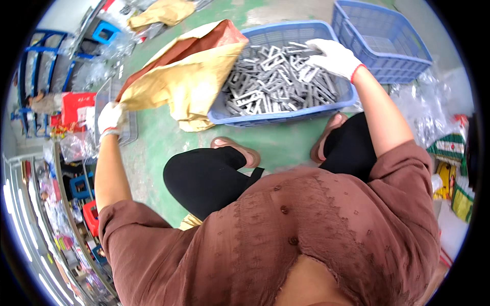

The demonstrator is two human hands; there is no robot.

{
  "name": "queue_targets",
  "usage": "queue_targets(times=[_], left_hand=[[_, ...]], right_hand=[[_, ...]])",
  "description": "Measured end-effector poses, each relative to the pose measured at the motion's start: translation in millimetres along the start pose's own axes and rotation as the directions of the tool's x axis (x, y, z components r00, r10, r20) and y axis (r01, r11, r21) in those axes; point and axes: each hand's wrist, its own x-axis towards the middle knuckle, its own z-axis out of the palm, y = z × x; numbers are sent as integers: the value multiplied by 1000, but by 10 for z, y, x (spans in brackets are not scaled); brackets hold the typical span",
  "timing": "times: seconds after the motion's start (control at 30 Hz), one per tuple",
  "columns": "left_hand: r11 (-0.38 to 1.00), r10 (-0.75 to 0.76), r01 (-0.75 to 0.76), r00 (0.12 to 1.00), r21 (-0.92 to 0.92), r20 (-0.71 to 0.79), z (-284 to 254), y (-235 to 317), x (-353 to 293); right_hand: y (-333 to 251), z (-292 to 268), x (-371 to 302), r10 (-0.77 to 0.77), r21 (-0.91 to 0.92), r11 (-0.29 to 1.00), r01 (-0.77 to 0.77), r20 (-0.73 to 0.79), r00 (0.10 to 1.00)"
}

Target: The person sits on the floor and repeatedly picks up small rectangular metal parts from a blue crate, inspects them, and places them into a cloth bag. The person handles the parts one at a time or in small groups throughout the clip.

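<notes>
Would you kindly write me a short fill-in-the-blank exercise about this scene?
1. The left hand holds a sack, yellow outside and reddish-brown ____.
2. The grey pieces lie in a ____ basket.
3. The ____ hand is over that basket.
4. Both hands wear ____ gloves.

Missing words: inside; blue; right; white.

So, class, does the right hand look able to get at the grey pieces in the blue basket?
Probably yes: the right hand is over the grey pieces, the blue basket is open on top, and the yellow sack overlaps only its left end.
</notes>
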Motion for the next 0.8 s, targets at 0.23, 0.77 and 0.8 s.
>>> queue_targets(times=[0.23,0.77,0.8], left_hand=[[913,-159,153,987,-378,17,128,-466,129],[761,568,-556,820,-335,-70,992,2344,-1842],[773,571,-523,820,-360,33,1090,2456,-1844]], right_hand=[[289,45,56,167,-78,982,-170,-50,985],[923,937,690,347,-566,815,-125,303,887],[1010,1034,733,350,-569,812,-133,291,890]])
